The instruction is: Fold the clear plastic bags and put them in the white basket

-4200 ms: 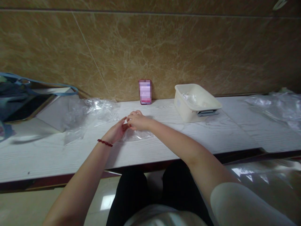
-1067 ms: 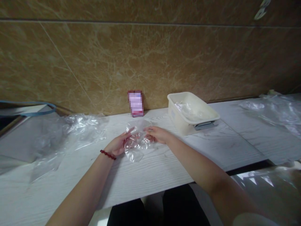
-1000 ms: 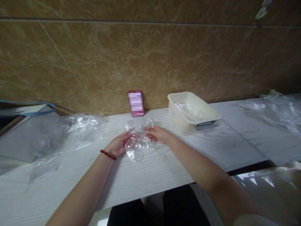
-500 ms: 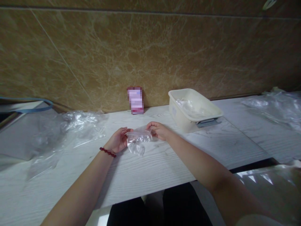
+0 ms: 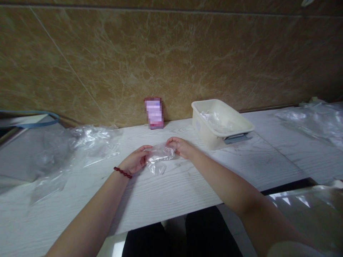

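Note:
A small clear plastic bag [image 5: 160, 154] is stretched between my two hands just over the white wood-grain table [image 5: 171, 192]. My left hand [image 5: 136, 159], with a dark red bead bracelet [image 5: 122, 172] at its wrist, pinches the bag's left end. At the other end, my right hand [image 5: 180, 147] grips it between thumb and fingers. The bag is crumpled, and its lower part hangs toward me. Whether anything lies inside it I cannot tell.
Right of my hands stands a cream plastic bin [image 5: 206, 132] with clear bags inside. Upright against the marbled wall [image 5: 150, 53] leans a phone-like object [image 5: 154, 113], its face blurred. Clear plastic bags [image 5: 93, 141] lie at left beside a white box [image 5: 16, 157]; more plastic [image 5: 316, 117] lies far right.
The bag between my hands has folded and crumpled more, and its hanging lower part has risen slightly. Both hands keep their hold in nearly the same place.

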Demonstrator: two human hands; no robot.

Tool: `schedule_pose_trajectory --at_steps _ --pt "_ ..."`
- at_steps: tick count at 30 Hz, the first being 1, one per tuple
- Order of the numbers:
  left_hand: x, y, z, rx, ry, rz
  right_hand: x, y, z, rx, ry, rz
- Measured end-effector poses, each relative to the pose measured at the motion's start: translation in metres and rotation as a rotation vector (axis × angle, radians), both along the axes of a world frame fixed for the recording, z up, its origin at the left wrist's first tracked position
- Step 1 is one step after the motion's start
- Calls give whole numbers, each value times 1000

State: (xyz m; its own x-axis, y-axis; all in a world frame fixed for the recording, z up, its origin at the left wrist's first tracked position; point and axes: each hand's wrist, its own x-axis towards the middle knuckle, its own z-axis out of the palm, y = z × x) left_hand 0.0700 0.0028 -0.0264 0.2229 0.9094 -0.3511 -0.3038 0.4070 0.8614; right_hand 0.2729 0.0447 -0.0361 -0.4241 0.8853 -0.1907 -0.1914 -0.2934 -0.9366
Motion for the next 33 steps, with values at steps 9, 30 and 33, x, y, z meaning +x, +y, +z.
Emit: schedule_pose_trajectory --at_steps 9,30,33 --pt "2 2 4 -1 117 -1 3 0 7 7 -88 -8" --pt "-6 0 2 654 840 -108 9 13 1 141 -341 -37" --pt "-8 5 -6 613 813 -28 14 7 14 445 -575 -346"
